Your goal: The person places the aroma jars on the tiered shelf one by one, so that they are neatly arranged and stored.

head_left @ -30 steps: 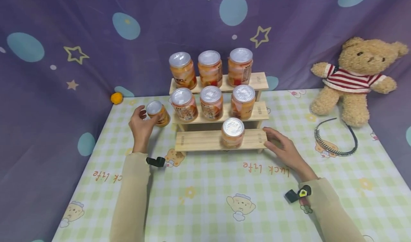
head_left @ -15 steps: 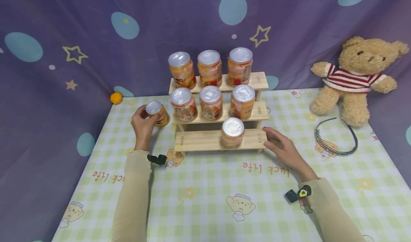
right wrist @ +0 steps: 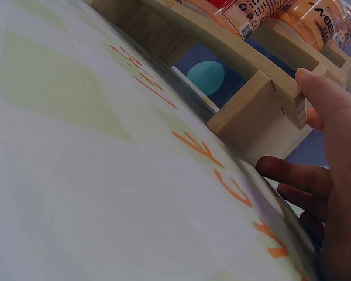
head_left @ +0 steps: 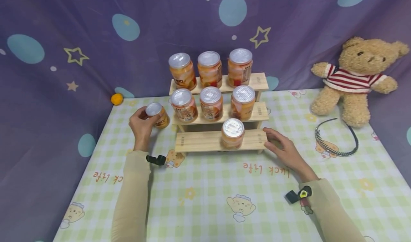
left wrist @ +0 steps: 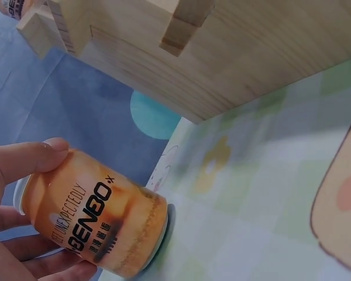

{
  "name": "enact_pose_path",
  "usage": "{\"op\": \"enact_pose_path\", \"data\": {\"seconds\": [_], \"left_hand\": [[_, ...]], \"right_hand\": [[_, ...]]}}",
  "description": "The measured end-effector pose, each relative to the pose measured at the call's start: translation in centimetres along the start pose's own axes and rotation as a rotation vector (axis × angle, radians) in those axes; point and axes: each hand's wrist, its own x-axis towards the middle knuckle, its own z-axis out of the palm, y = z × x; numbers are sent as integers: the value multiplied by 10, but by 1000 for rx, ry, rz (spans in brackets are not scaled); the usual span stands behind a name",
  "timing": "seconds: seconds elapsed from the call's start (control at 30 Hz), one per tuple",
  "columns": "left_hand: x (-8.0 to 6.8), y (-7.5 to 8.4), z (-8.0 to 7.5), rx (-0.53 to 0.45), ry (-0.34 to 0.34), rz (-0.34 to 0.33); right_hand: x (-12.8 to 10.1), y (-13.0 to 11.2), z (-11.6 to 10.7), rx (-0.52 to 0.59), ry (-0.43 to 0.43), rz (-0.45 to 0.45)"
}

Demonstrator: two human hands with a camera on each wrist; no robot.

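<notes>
My left hand (head_left: pixel 141 126) holds an orange can (head_left: pixel 158 116) with a silver lid, left of the wooden shelf. In the left wrist view the thumb lies on the can's near side and the fingers wrap beneath; dark "BENBO" lettering shows on its label. The can's base is at the checked cloth. My right hand (head_left: pixel 284 151) is at the right end of the three-tier wooden shelf (head_left: pixel 199 141). In the right wrist view its thumb (right wrist: pixel 322 93) touches the lowest board's end, while the other fingers (right wrist: pixel 295 175) extend loosely below. A single can (head_left: pixel 232 135) stands on that lowest board.
Three cans (head_left: pixel 211 104) stand on the middle board, and three more cans (head_left: pixel 209 70) fill the top one. To the right are a teddy bear (head_left: pixel 354 81) and a black headband (head_left: pixel 354 145). An orange pompom (head_left: pixel 117 99) sits at the back left corner.
A second ago the left fingers stood a little apart from the can's far side; they have now closed in around it. The right hand and the shelf stay where they were.
</notes>
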Motion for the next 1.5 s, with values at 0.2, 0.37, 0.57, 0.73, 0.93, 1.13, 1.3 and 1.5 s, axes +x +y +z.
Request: {"op": "enact_pose_path", "data": {"seconds": [0.2,0.37,0.57,0.73,0.93,1.13,1.3,1.5], "left_hand": [[-6,8,-8,-56,0,-19],[-12,20,-18,-81,15,-10],[-21,36,-33,-92,16,13],[-28,51,-41,-115,11,18],[-40,67,-50,-154,-18,-5],[-57,80,-56,-114,-48,17],[-71,90,-60,-115,-84,39],[-88,101,-61,-116,-130,50]], "right_hand": [[-1,-1,0,-4,4,-5],[0,0,0,-3,11,-6],[0,-1,-1,7,14,-22],[0,-3,-1,-2,14,-14],[0,-5,-1,-5,11,-3],[0,-6,0,-10,0,16],[0,-5,0,-12,-1,18],[0,-5,0,-20,1,16]]}}
